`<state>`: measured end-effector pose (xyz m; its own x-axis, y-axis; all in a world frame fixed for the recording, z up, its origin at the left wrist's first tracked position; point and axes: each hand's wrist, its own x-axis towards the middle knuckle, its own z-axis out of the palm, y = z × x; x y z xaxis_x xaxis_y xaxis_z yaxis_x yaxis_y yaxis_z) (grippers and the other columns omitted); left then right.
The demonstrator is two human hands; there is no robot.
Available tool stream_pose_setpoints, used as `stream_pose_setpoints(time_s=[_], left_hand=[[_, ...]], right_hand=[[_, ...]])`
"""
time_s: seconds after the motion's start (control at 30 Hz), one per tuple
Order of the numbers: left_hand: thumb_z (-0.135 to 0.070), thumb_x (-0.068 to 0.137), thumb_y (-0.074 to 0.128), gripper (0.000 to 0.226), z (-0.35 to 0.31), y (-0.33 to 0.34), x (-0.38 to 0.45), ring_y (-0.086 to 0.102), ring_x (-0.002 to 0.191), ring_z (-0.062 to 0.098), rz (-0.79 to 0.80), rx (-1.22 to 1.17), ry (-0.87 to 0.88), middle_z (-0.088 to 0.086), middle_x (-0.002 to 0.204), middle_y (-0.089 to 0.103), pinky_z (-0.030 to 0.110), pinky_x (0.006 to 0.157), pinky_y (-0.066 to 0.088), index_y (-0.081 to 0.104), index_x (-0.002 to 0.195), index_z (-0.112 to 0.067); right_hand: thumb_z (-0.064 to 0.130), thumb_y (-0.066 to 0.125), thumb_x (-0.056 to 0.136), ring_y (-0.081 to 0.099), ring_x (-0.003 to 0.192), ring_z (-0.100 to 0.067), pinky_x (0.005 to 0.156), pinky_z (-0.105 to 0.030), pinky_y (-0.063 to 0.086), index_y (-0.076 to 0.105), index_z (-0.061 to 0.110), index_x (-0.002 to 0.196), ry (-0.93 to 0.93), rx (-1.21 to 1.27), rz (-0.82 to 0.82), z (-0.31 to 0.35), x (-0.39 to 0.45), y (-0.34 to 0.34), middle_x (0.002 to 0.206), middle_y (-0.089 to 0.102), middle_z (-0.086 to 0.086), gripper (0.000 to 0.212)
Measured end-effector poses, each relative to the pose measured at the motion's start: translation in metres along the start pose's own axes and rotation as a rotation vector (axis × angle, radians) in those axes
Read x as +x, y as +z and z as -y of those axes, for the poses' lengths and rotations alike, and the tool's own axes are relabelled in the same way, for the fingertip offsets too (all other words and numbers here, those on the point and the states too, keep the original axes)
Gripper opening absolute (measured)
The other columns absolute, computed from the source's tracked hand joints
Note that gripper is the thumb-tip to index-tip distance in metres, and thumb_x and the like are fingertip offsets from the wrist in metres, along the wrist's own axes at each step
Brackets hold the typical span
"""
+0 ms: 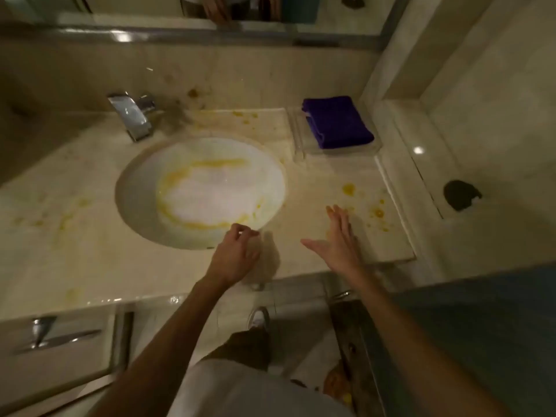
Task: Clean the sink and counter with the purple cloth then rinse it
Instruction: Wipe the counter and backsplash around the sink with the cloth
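A folded purple cloth [337, 121] lies in a clear tray [301, 145] at the back right of the beige counter [316, 182]. The round white sink [141, 188] holds a ring of yellow stain, and yellow spots dot the counter on both sides. My left hand [236, 255] hovers at the sink's front rim with its fingers loosely curled, holding nothing. Over the counter right of the sink, my right hand [338, 239] is spread flat with straight fingers, well short of the cloth.
A chrome faucet [132, 115] stands behind the sink at the left. A mirror runs along the back wall. The counter ends in a raised edge at the right, beside a marble ledge with a dark object [460, 195]. Drawer handle [45, 335] below left.
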<state>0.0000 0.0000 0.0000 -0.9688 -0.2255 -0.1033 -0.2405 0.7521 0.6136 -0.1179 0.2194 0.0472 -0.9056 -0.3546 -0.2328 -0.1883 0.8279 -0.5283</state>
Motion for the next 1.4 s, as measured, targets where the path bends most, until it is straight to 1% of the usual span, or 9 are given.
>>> stream_pose_setpoints(time_s=[0.3, 0.4, 0.57, 0.7, 0.9, 1.0, 1.07, 1.13, 1.4], left_hand=[[-0.045, 0.088, 0.063, 0.069, -0.01, 0.013, 0.038, 0.053, 0.123, 0.029, 0.194, 0.004, -0.08, 0.007, 0.148, 0.034, 0.046, 0.098, 0.048, 0.04, 0.146, -0.016], [-0.059, 0.081, 0.044, 0.075, -0.011, 0.023, 0.035, 0.058, 0.111, 0.03, 0.189, 0.132, -0.028, 0.007, 0.135, 0.048, 0.042, 0.085, 0.049, 0.047, 0.14, -0.014], [-0.06, 0.077, 0.046, 0.077, -0.006, 0.036, 0.034, 0.062, 0.098, 0.023, 0.117, 0.182, -0.003, 0.002, 0.122, 0.057, 0.037, 0.073, 0.052, 0.049, 0.14, -0.016], [-0.054, 0.075, 0.043, 0.076, -0.008, 0.034, 0.037, 0.064, 0.097, 0.025, 0.073, 0.175, -0.06, 0.002, 0.117, 0.06, 0.037, 0.07, 0.052, 0.049, 0.142, -0.017], [-0.06, 0.078, 0.039, 0.079, -0.02, 0.035, 0.04, 0.063, 0.098, 0.031, 0.071, 0.216, -0.102, 0.008, 0.115, 0.061, 0.042, 0.071, 0.052, 0.051, 0.141, -0.013], [-0.065, 0.08, 0.038, 0.084, -0.021, 0.04, 0.038, 0.059, 0.105, 0.032, 0.076, 0.223, -0.131, 0.009, 0.121, 0.058, 0.044, 0.079, 0.05, 0.047, 0.143, -0.012], [-0.071, 0.078, 0.035, 0.089, -0.023, 0.042, 0.036, 0.053, 0.113, 0.03, 0.081, 0.228, -0.152, 0.007, 0.128, 0.053, 0.045, 0.088, 0.047, 0.044, 0.146, -0.014], [-0.074, 0.077, 0.032, 0.092, -0.024, 0.042, 0.037, 0.05, 0.116, 0.028, 0.079, 0.239, -0.179, 0.006, 0.131, 0.051, 0.046, 0.092, 0.044, 0.041, 0.147, -0.016], [-0.106, 0.049, 0.023, 0.135, -0.024, 0.038, 0.032, 0.036, 0.128, 0.024, 0.165, 0.207, -0.215, 0.001, 0.145, 0.036, 0.045, 0.106, 0.033, 0.022, 0.156, -0.023]], right_hand=[[0.042, 0.089, 0.066, 0.009, 0.152, -0.03, 0.12, -0.048, 0.025, -0.002, 0.015, 0.158, -0.121, -0.449, -0.121, 0.013, 0.193, -0.054, 0.166, -0.011, -0.007, 0.132], [0.05, 0.087, 0.064, 0.003, 0.154, -0.027, 0.122, -0.047, 0.02, -0.005, 0.012, 0.158, -0.152, -0.56, -0.052, 0.015, 0.24, -0.07, 0.166, -0.011, -0.009, 0.137], [0.044, 0.074, 0.084, 0.011, 0.153, -0.029, 0.122, -0.046, 0.024, 0.003, 0.004, 0.157, -0.284, -0.789, 0.052, 0.002, 0.279, -0.062, 0.165, 0.004, -0.018, 0.109], [0.007, 0.059, 0.095, 0.033, 0.146, -0.026, 0.104, -0.041, 0.048, 0.023, 0.008, 0.155, -0.488, -0.853, -0.067, -0.015, 0.277, -0.071, 0.161, 0.026, -0.016, 0.071], [-0.008, 0.049, 0.086, 0.063, 0.12, -0.031, 0.07, -0.043, 0.062, 0.057, 0.003, 0.136, -0.611, -0.657, -0.141, -0.033, 0.214, -0.069, 0.138, 0.058, -0.022, 0.052], [0.008, 0.053, 0.075, 0.075, 0.093, -0.03, 0.049, -0.035, 0.059, 0.074, 0.004, 0.111, -0.687, -0.618, -0.069, -0.056, 0.142, -0.025, 0.11, 0.073, -0.021, 0.041], [0.037, 0.056, 0.088, 0.069, 0.11, -0.03, 0.066, -0.038, 0.06, 0.071, 0.012, 0.12, -0.706, -0.605, 0.026, -0.073, 0.079, 0.002, 0.123, 0.068, -0.017, 0.043], [0.069, 0.025, 0.097, 0.051, 0.134, -0.025, 0.096, -0.045, 0.052, 0.062, 0.021, 0.133, -0.636, -0.555, 0.103, -0.077, 0.037, 0.011, 0.147, 0.053, -0.008, 0.071], [0.058, 0.025, 0.102, 0.012, 0.154, -0.019, 0.121, -0.05, 0.02, 0.019, 0.023, 0.158, -0.593, -0.545, 0.066, -0.059, 0.099, 0.04, 0.166, 0.016, 0.001, 0.067]])
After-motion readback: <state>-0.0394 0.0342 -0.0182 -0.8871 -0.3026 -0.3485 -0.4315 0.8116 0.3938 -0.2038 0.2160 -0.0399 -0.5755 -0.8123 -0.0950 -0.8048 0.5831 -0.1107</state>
